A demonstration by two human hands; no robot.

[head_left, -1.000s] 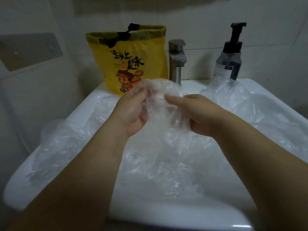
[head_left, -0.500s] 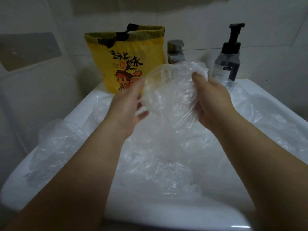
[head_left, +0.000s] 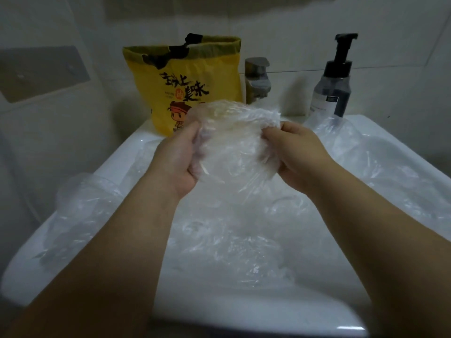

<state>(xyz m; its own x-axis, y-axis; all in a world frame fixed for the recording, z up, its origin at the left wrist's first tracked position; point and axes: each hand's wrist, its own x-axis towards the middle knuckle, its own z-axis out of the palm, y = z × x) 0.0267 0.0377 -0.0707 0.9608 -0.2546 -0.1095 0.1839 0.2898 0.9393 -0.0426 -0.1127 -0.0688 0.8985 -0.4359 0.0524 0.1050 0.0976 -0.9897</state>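
- Clear plastic bag (head_left: 238,142), crumpled, is held in the air in front of the tap (head_left: 257,79) and a little below its spout. It does not touch the basin.
- Left hand (head_left: 175,162) grips the bag's edge left of the tap, thumb in front and fingers curled behind the film.
- Right hand (head_left: 300,154) pinches the opposite edge, right of the tap, fingers tucked into the folds.
- Sink (head_left: 136,147) below the tap holds more loose film (head_left: 231,245), spilling over both side rims.
- Yellow printed bag (head_left: 185,84) stands just left of the tap. Pump bottle (head_left: 333,84) stands apart on the tap's right.
- Step in hand (judged): working one bag between both hands. Cannot tell whether it is being opened out or bunched up.
- Next move (judged): needs both grips kept firm on thin, slippery film, and an edge or mouth found before pulling, or the bag may tear.
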